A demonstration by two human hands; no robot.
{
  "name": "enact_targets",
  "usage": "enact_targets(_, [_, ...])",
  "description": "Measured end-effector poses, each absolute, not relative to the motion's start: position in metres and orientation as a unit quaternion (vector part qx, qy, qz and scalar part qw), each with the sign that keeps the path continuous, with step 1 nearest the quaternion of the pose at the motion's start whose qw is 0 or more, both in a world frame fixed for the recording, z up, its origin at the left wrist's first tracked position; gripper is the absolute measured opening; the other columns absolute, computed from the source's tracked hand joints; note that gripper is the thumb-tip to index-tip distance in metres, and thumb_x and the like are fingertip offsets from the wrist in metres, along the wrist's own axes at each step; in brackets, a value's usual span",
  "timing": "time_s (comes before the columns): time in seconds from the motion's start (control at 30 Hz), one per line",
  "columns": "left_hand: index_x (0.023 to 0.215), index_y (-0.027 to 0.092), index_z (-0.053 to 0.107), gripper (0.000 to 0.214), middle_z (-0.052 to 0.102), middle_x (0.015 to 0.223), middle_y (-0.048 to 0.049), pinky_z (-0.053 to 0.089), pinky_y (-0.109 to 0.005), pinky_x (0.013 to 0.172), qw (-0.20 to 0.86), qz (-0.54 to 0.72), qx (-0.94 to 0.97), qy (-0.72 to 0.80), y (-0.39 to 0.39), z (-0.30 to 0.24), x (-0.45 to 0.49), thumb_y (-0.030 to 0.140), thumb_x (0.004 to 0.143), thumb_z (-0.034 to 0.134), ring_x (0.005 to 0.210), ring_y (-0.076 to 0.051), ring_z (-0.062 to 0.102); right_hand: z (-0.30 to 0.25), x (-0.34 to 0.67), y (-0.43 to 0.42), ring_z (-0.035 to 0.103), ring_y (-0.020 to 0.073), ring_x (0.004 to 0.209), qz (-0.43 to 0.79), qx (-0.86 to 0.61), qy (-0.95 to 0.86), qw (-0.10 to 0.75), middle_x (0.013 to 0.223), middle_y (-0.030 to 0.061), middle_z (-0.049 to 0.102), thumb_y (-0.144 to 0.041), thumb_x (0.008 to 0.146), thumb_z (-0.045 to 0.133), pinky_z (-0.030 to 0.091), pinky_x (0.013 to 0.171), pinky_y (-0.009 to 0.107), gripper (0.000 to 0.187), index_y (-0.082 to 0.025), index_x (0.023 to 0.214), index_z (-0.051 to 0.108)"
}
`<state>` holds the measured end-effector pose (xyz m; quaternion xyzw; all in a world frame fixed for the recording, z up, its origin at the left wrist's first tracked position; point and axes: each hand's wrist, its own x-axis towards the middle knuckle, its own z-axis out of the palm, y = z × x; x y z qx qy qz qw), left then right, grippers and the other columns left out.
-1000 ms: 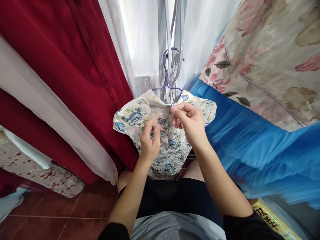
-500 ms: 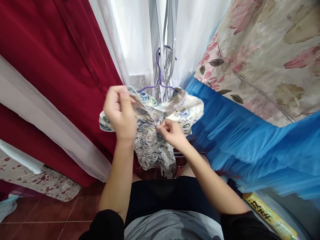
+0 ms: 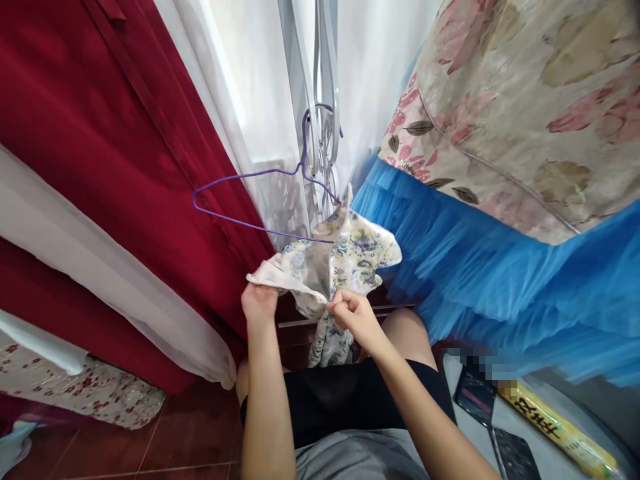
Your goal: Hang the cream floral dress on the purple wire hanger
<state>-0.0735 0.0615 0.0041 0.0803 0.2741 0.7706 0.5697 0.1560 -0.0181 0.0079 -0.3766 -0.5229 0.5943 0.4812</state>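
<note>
A pale floral shirt hangs by one shoulder from a thin purple hanger, whose left arm is bare. My left hand holds the shirt's other shoulder below the hanger, its fingers mostly hidden by the cloth. The fabric stretches from there across to my right hand, which pinches the front edge of the shirt between thumb and fingers. The lower part of the garment dangles bunched above my lap.
White-grey hangers hang behind against a white curtain. Red drapes are on the left, blue tulle and a floral fabric on the right. A phone and a yellow packet lie at lower right.
The shirt's left shoulder has come off the hanger, baring that arm. My left hand has moved down with the cloth, and my right hand has dropped lower, still pinching the front.
</note>
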Motion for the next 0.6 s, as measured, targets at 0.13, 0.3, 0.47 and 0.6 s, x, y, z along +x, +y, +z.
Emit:
enact_targets(0.13, [0.084, 0.018, 0.067, 0.024, 0.076, 0.096, -0.0060, 0.051, -0.038, 0.101, 0.629, 0.731, 0.089, 0.248, 0.009, 0.003, -0.012, 0.030, 0.099, 0.052, 0.101, -0.021, 0.070, -0.028, 0.184, -0.032, 0.040, 0.0121, 0.054, 0.508, -0.463, -0.554, 0.470, 0.059, -0.0046, 0.047, -0.037, 0.088, 0.064, 0.032, 0.054, 0.026, 0.027, -0.021, 0.071, 0.049])
enact_targets(0.3, [0.084, 0.018, 0.069, 0.023, 0.067, 0.085, -0.0028, 0.049, -0.026, 0.077, 0.618, 0.634, 0.379, 0.268, -0.043, 0.044, 0.047, 0.039, 0.093, 0.069, 0.080, -0.016, 0.063, -0.014, 0.198, -0.051, 0.059, 0.0261, 0.101, 0.359, -0.445, -0.675, 0.466, 0.117, 0.0092, 0.062, -0.037, 0.075, 0.083, 0.051, 0.088, 0.038, 0.056, -0.021, 0.124, 0.061])
enact_targets(0.47, [0.116, 0.021, 0.072, 0.028, 0.068, 0.106, -0.0080, 0.046, -0.033, 0.098, 0.451, 0.542, 0.613, 0.357, -0.055, 0.059, 0.064, 0.040, 0.097, 0.065, 0.102, -0.022, 0.063, 0.014, 0.194, -0.065, 0.063, 0.0245, 0.091, 0.494, -0.382, -0.603, 0.496, 0.100, 0.0073, 0.066, -0.049, 0.100, 0.056, 0.053, 0.087, 0.039, 0.032, -0.021, 0.112, 0.066])
enact_targets(0.6, [0.145, 0.023, 0.056, 0.063, 0.065, 0.127, -0.0118, 0.041, -0.040, 0.110, 0.492, 0.445, 0.678, 0.317, -0.047, 0.037, 0.055, 0.062, 0.095, 0.059, 0.121, -0.028, 0.058, 0.028, 0.214, -0.072, 0.060, 0.0209, 0.081, 0.577, -0.363, -0.555, 0.477, 0.085, 0.0044, 0.063, -0.058, 0.094, 0.063, 0.054, 0.077, 0.034, 0.037, -0.021, 0.098, 0.065])
